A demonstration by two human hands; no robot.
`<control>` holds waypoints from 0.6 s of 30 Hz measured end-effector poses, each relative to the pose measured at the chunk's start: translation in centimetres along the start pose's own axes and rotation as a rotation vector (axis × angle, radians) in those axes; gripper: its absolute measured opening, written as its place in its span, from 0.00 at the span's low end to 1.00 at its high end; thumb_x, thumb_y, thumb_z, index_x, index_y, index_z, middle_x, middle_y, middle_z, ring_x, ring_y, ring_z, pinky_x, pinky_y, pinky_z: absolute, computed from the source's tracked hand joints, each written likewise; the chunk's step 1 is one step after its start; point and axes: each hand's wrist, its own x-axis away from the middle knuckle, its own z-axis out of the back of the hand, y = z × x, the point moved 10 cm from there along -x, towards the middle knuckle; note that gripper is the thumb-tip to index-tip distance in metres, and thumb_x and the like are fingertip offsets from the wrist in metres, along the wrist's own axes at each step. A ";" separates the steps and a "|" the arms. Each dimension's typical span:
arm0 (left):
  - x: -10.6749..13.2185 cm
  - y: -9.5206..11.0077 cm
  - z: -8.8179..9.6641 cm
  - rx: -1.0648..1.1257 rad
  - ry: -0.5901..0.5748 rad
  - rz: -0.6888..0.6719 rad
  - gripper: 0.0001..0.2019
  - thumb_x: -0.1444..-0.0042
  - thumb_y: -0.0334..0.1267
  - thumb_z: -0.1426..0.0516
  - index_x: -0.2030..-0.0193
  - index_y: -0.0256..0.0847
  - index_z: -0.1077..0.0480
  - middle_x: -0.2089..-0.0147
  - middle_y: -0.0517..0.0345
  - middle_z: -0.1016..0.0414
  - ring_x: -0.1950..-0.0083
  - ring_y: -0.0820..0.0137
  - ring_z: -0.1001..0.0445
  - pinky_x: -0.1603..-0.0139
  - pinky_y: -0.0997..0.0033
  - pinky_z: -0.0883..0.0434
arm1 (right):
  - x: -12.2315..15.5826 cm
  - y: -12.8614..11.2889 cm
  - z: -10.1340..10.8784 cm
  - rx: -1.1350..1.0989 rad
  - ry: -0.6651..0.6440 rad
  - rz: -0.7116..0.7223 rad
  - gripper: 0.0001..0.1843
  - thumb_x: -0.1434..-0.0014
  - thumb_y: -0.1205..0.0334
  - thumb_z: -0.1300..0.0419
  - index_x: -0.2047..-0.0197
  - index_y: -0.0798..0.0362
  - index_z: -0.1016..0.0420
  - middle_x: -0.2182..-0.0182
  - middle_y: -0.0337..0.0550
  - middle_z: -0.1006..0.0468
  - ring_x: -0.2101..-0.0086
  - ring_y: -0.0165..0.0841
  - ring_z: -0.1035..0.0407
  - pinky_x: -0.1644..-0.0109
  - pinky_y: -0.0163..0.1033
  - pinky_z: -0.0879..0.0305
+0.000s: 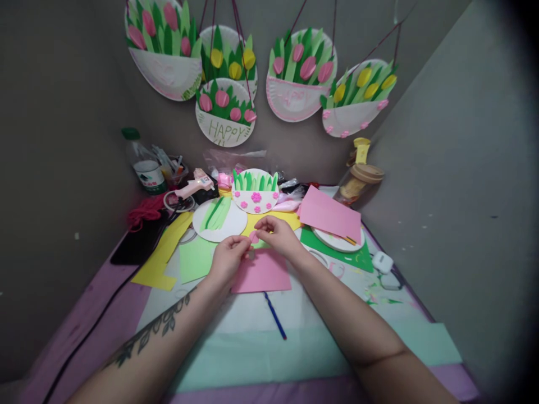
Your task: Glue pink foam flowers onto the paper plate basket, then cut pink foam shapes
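Note:
Between my two hands is a small pink paper piece [254,237], held above the table. My left hand [229,257] pinches its left side, fingers closed. On its other side my right hand [275,235] grips it with thumb and fingertips. Beneath them lies a pink paper sheet [263,275], and a blue pen [275,317] rests in front of it. Just beyond my hands stands a paper-plate basket [255,201] with green paper leaves and pink flowers. To its left, a white paper plate [197,220] carries several green strips.
A pink glue gun [196,184], a bottle [145,165] and a black phone-like slab [135,244] lie left. At right are stacked pink sheets [330,216], green paper [362,258], a white case [382,262] and a lidded cup [360,182]. Several finished plate baskets [301,101] hang on the wall.

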 end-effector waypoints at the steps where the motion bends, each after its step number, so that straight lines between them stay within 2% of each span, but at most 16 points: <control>1: 0.0 0.0 0.0 0.002 0.001 -0.003 0.13 0.60 0.39 0.35 0.70 0.36 0.32 0.80 0.63 0.29 0.81 0.79 0.36 0.78 0.78 0.39 | 0.0 0.0 -0.1 -0.014 0.001 0.001 0.07 0.53 0.64 0.42 0.67 0.54 0.29 0.73 0.36 0.27 0.72 0.29 0.33 0.68 0.34 0.39; 5: 0.0 0.3 0.0 0.001 -0.011 -0.032 0.16 0.59 0.41 0.35 0.68 0.38 0.34 0.79 0.64 0.29 0.80 0.78 0.35 0.77 0.78 0.39 | 0.1 0.0 -0.5 -0.043 -0.003 0.007 0.06 0.53 0.64 0.42 0.68 0.53 0.30 0.74 0.35 0.29 0.73 0.29 0.34 0.67 0.34 0.39; 8: 0.1 0.8 -0.5 -0.062 -0.050 -0.061 0.18 0.59 0.44 0.35 0.64 0.37 0.32 0.79 0.64 0.29 0.80 0.77 0.35 0.76 0.77 0.38 | 0.2 -0.2 -0.6 -0.055 0.001 0.026 0.06 0.52 0.64 0.42 0.68 0.53 0.30 0.73 0.35 0.29 0.72 0.28 0.34 0.67 0.34 0.39; 11: 0.3 1.3 -0.9 -0.165 -0.084 -0.103 0.16 0.56 0.47 0.37 0.66 0.36 0.30 0.81 0.63 0.31 0.79 0.76 0.35 0.76 0.75 0.38 | 0.3 -0.4 -0.7 -0.072 0.008 0.043 0.07 0.52 0.64 0.43 0.66 0.53 0.30 0.72 0.36 0.28 0.71 0.29 0.34 0.66 0.34 0.38; 18: 0.5 1.9 -0.9 -0.323 -0.083 -0.176 0.14 0.49 0.48 0.42 0.70 0.37 0.30 0.80 0.63 0.32 0.78 0.74 0.35 0.74 0.75 0.38 | 0.5 -0.5 -1.0 -0.087 -0.007 0.052 0.07 0.52 0.66 0.42 0.65 0.54 0.30 0.72 0.35 0.29 0.71 0.29 0.33 0.65 0.34 0.38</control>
